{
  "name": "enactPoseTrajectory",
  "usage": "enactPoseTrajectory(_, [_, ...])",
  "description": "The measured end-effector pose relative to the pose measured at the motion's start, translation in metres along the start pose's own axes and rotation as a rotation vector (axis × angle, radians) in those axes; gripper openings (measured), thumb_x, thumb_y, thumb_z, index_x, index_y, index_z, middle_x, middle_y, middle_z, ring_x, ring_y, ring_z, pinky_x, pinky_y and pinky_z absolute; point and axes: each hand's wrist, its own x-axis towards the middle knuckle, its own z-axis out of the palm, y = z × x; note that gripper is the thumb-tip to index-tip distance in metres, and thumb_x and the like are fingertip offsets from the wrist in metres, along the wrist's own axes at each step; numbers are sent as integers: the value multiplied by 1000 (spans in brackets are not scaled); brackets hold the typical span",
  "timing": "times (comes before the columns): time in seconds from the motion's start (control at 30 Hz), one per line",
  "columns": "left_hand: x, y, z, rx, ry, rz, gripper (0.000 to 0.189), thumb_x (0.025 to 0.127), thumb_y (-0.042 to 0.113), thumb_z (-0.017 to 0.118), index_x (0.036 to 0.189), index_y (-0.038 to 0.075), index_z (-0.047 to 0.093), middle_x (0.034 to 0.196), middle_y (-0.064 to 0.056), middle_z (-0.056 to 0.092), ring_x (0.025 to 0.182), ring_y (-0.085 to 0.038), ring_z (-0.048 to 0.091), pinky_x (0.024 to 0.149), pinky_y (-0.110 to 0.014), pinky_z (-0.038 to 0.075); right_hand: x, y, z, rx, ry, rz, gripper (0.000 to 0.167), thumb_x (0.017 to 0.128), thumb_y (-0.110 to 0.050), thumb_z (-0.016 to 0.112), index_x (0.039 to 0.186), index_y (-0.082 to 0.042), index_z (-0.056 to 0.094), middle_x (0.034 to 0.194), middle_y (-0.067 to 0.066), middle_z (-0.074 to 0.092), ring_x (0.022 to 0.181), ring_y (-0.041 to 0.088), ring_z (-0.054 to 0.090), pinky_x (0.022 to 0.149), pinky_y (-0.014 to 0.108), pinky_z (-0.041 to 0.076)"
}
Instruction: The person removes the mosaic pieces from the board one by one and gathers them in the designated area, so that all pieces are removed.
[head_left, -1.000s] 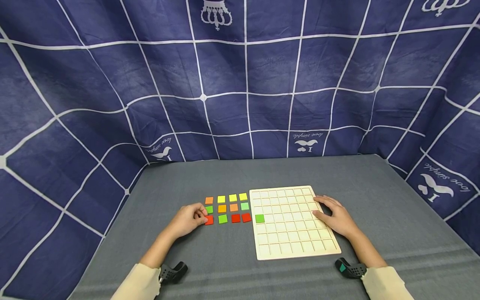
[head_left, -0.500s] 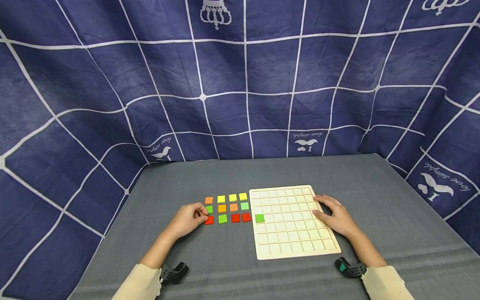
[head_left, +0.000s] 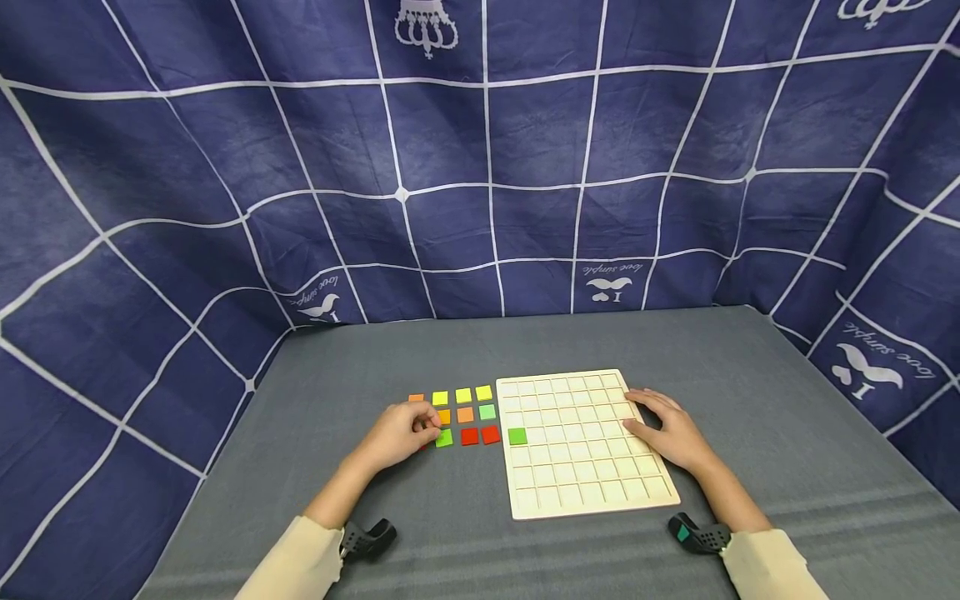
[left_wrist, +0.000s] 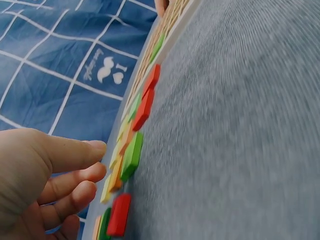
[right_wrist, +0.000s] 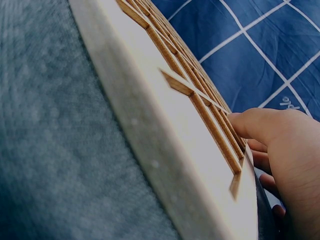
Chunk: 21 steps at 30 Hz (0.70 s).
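My left hand (head_left: 408, 432) hovers over the left columns of small square tiles, fingers loosely curled and nothing between thumb and fingertips. Its fingertips are right by a green tile (head_left: 444, 438). Under the hand, a red tile (left_wrist: 120, 215) and a dark green tile (left_wrist: 104, 223) show in the left wrist view, mostly hidden in the head view. A pale wooden grid board (head_left: 588, 467) lies right of the tiles, holding one green tile (head_left: 517, 436) near its left edge. My right hand (head_left: 673, 433) rests on the board's right edge, fingers extended and thumb on its border.
Two more red tiles (head_left: 469, 436) lie between the left hand and the board. Yellow tiles (head_left: 462, 396), orange tiles (head_left: 465, 414) and a light green tile (head_left: 487, 412) sit behind them. A grey cloth (head_left: 420, 525) covers the table; a blue curtain (head_left: 450, 225) hangs beyond.
My left hand has moved right from the red tile at the left end to beside the green tile; the tiles stay put. My right hand remains on the board's edge.
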Motion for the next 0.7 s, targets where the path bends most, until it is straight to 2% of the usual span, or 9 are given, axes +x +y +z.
enactPoseTrajectory(0.13, [4, 5, 4, -13, -12, 36, 9, 85, 6, 73, 83, 12, 67, 69, 9, 58, 59, -5, 50, 55, -24, 42, 1, 1, 1, -1, 0, 0, 56, 92, -35, 67, 136, -3, 55, 142, 26, 45, 135, 45, 32, 103, 65, 25])
enactPoseTrajectory(0.4, [14, 14, 15, -65, -55, 28, 9, 87, 8, 73, 83, 14, 66, 71, 9, 58, 60, -7, 51, 55, -25, 43, 1, 1, 1, -1, 20, -15, 55, 91, -35, 68, 135, -3, 56, 141, 25, 46, 134, 45, 33, 102, 65, 25])
enactPoseTrajectory(0.57, [20, 21, 22, -65, -62, 66, 10, 87, 9, 73, 83, 14, 65, 73, 9, 58, 61, -7, 51, 56, -25, 43, 1, 0, 1, -6, 34, -28, 54, 91, -34, 68, 134, -3, 57, 139, 25, 48, 133, 46, 35, 101, 64, 27])
enactPoseTrajectory(0.7, [24, 28, 26, -76, -77, 82, 8, 87, 8, 73, 85, 12, 67, 74, 8, 58, 63, -7, 51, 57, -25, 44, 1, 0, 1, 1, 14, -17, 55, 92, -36, 67, 135, -3, 56, 141, 26, 46, 134, 46, 33, 102, 65, 26])
